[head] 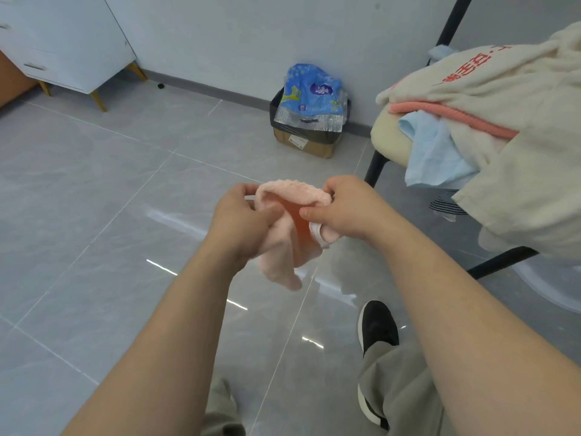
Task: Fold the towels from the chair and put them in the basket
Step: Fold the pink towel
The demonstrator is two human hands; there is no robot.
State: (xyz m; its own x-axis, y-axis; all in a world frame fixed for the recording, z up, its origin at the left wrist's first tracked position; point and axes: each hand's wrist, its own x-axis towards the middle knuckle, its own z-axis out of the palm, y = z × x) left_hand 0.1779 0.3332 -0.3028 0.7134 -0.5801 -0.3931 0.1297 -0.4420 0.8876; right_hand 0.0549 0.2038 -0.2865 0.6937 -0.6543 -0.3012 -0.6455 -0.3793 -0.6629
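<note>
— Your left hand (242,221) is curled round the near side of the small pink towel (283,250), with the thumb pressed into the cloth.
— And my right?
— Your right hand (345,209) pinches the towel's upper right edge, just above a white label (315,231) sewn on there. Both hands are clamped on the same towel, close together, up in the air over the grey tiled floor (110,184).
— How does it hang?
— It is bunched between your hands. The top edge arches from one hand to the other, and a loose corner droops below your left wrist.
— Where are the others?
— They are on the chair (390,136) to your right. A big cream towel (518,121) with red lettering lies on top, and a coral towel (456,116) shows its edge underneath. A light blue towel (437,152) spills over the front of the seat.
— Anything else nearby?
— A cardboard box (311,146) lined with a black bag stands by the wall, with a blue plastic pack (311,92) resting on it. Your black shoe (377,325) is below your right forearm.
</note>
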